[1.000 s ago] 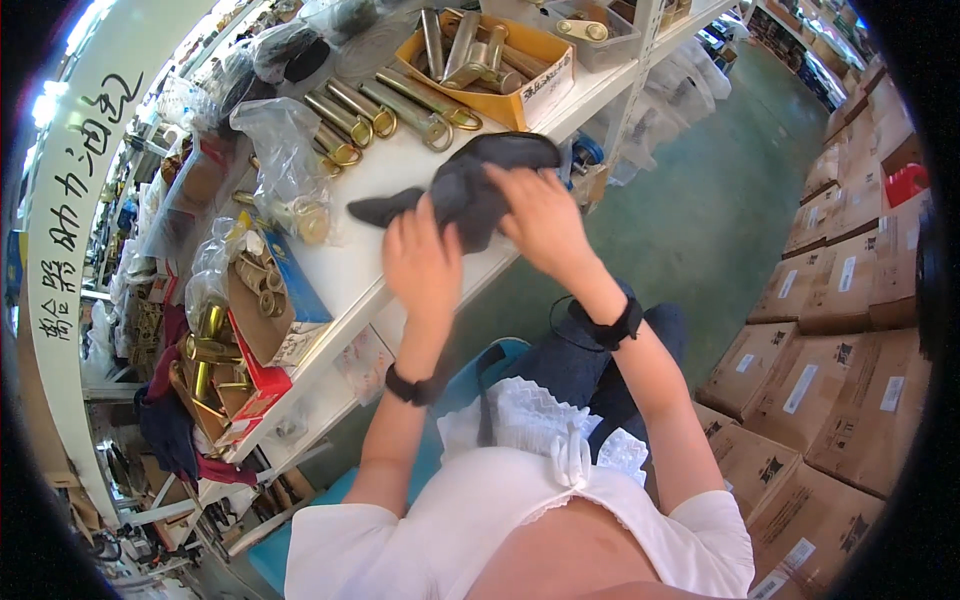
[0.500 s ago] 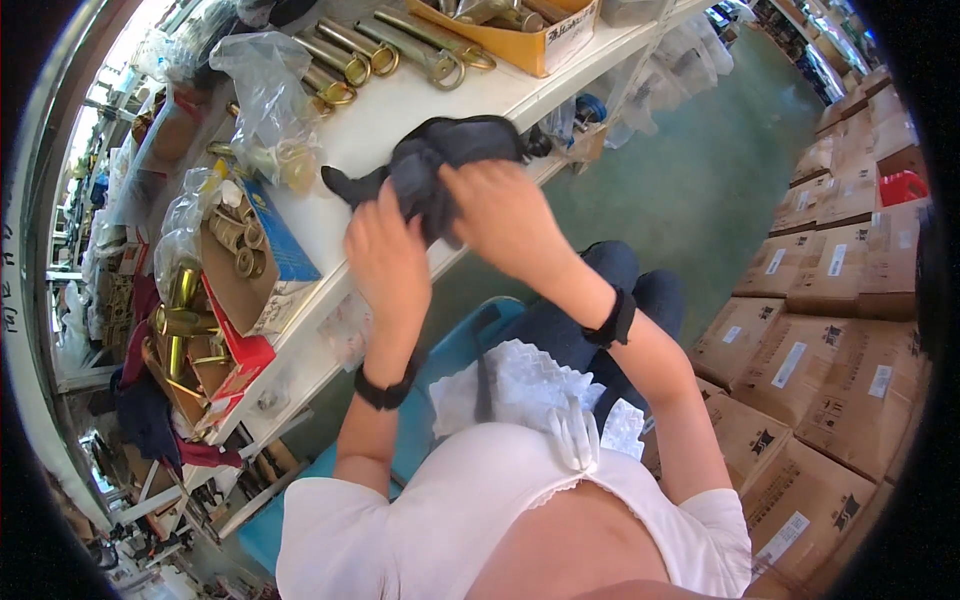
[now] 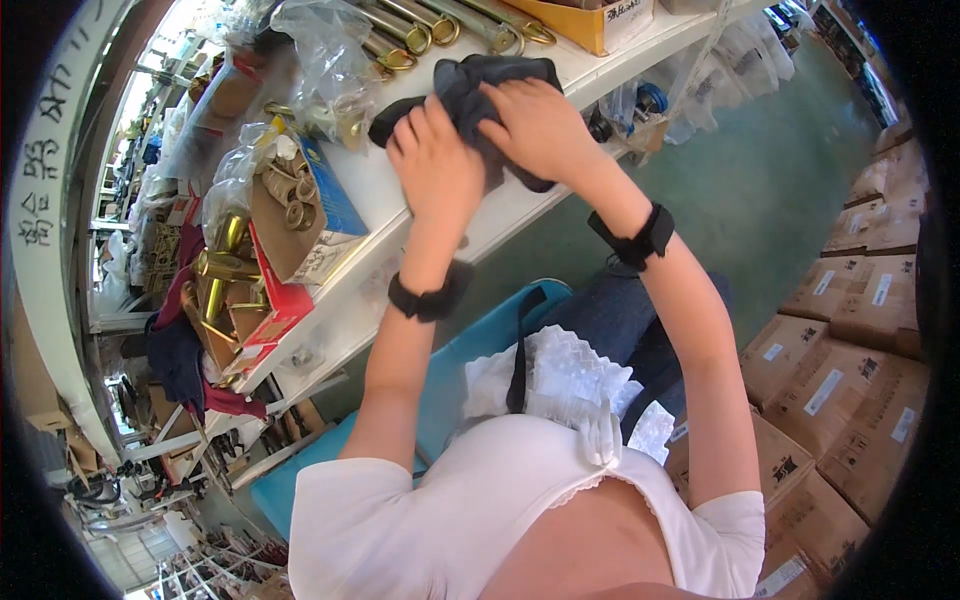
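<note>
Up on the shelf (image 3: pixel 376 186), black cloth (image 3: pixel 463 92) bunched!
L hand (image 3: pixel 440 165) clutching its L side, R hand (image 3: pixel 545 130) fingers gripping nearer the R; metal pins (image 3: pixel 482 25) just beyond.

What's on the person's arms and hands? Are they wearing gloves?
No gloves: the left hand and right hand are both bare. There's a wide black band around each wrist, one on the left and one on the right. Short white sleeves cover the upper arms, and the forearms are uncovered apart from the bands.
</note>
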